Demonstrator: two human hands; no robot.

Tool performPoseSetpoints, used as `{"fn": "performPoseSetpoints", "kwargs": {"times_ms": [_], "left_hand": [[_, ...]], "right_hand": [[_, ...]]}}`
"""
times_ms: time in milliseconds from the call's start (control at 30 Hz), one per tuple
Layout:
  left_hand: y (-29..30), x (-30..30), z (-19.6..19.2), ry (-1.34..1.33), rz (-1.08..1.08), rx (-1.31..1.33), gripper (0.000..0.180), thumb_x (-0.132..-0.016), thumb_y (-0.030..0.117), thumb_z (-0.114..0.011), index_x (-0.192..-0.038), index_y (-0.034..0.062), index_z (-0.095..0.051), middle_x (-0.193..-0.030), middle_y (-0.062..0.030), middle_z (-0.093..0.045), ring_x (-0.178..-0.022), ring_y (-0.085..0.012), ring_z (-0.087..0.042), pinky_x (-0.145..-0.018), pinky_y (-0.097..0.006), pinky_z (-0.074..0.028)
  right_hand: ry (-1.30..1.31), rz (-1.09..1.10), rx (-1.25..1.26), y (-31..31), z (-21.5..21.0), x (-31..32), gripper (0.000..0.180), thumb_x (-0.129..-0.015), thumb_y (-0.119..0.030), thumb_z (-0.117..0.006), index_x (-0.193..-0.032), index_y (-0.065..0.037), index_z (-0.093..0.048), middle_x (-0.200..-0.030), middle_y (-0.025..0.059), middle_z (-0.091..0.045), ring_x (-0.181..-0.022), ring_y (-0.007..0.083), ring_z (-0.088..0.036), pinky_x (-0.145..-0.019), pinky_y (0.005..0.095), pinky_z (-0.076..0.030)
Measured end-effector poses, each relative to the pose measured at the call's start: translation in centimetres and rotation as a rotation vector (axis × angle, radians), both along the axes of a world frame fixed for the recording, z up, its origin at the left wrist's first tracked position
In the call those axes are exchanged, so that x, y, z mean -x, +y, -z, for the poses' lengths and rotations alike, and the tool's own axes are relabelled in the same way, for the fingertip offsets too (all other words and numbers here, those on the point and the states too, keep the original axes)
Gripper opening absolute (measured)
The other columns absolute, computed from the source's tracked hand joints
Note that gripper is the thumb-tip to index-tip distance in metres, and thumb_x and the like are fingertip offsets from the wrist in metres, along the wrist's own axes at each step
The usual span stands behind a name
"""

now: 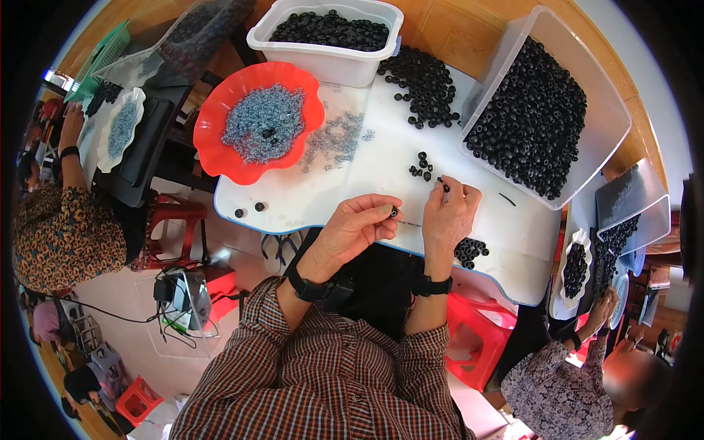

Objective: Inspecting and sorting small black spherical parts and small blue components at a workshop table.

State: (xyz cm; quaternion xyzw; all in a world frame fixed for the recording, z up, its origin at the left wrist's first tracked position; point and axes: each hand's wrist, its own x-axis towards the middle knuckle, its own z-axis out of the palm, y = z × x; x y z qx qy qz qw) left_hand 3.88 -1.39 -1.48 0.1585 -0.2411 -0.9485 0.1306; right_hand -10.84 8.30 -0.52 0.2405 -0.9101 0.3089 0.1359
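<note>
Over the front of the white table (pixel 381 165), my left hand (pixel 350 229) pinches a small black ring-shaped part (pixel 394 212) between thumb and fingertips. Just to its right, my right hand (pixel 453 218) is closed with another small black part (pixel 444 188) at its fingertips. Beyond that hand lies a small cluster of black parts (pixel 422 167). A second group (pixel 470 251) rests by my right wrist, near the table's front edge. Two single black parts (pixel 259 207) stand at the left front. Small translucent grey-blue pieces (pixel 334 143) are scattered left of centre.
A red scalloped bowl (pixel 209 125) holds grey-blue pieces. At the back stand a white tub (pixel 323 61) of black parts and a loose black pile (pixel 425 84). A large clear bin (pixel 598 158) of them tilts at right. Other people sit at tables on both sides.
</note>
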Motion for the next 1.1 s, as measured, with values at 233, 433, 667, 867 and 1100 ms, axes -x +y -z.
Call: {"fn": "performPoseSetpoints", "kwargs": {"times_ms": [233,433,667,867,1100], "left_hand": [[0.1,0.0,0.0,0.005,-0.002,-0.001,0.023,-0.096,0.009,-0.059,-0.115,-0.0032,-0.064,-0.100,-0.0123,-0.068,-0.080,-0.0148,-0.065,-0.071,-0.027,-0.054],[0.4,-0.1,-0.3,0.001,-0.020,0.034,0.026,-0.096,0.008,-0.059,-0.119,-0.0022,-0.062,-0.100,-0.0108,-0.067,-0.080,-0.0136,-0.064,-0.072,-0.026,-0.054],[1.2,0.2,-0.7,-0.042,-0.040,0.184,0.033,-0.096,0.008,-0.059,-0.129,0.0032,-0.059,-0.094,-0.0044,-0.067,-0.078,-0.0095,-0.064,-0.074,-0.025,-0.056],[1.4,-0.1,-0.9,-0.067,-0.042,0.215,0.030,-0.096,0.009,-0.059,-0.126,0.0030,-0.062,-0.092,-0.0036,-0.067,-0.077,-0.0091,-0.064,-0.074,-0.025,-0.056],[1.6,-0.4,-1.1,-0.066,-0.041,0.211,0.031,-0.096,0.006,-0.058,-0.126,-0.0007,-0.060,-0.097,-0.0072,-0.068,-0.078,-0.0121,-0.065,-0.075,-0.028,-0.057]], "right_hand": [[0.056,-0.051,0.051,-0.1,0.3,-0.5,0.012,-0.084,-0.012,-0.067,-0.095,-0.009,-0.068,-0.103,0.0120,-0.054,-0.089,0.0296,-0.059,-0.069,0.0402,-0.050],[0.010,-0.225,0.223,0.7,-1.2,-3.4,0.013,-0.086,-0.002,-0.062,-0.099,-0.002,-0.064,-0.100,0.0163,-0.061,-0.087,0.0319,-0.063,-0.072,0.0399,-0.051],[-0.265,-0.350,0.294,1.6,-3.0,-5.6,0.013,-0.088,0.000,-0.062,-0.101,0.001,-0.062,-0.094,0.0172,-0.065,-0.075,0.0288,-0.067,-0.064,0.0350,-0.054],[-0.284,-0.366,0.360,1.8,-3.3,-6.0,0.014,-0.087,0.001,-0.064,-0.101,0.000,-0.066,-0.093,0.0144,-0.066,-0.072,0.0210,-0.067,-0.063,0.0309,-0.054],[-0.326,-0.400,0.526,1.7,-3.1,-6.0,0.015,-0.088,0.001,-0.065,-0.102,-0.001,-0.068,-0.093,0.0075,-0.065,-0.074,0.0120,-0.064,-0.063,0.0245,-0.051]]}}
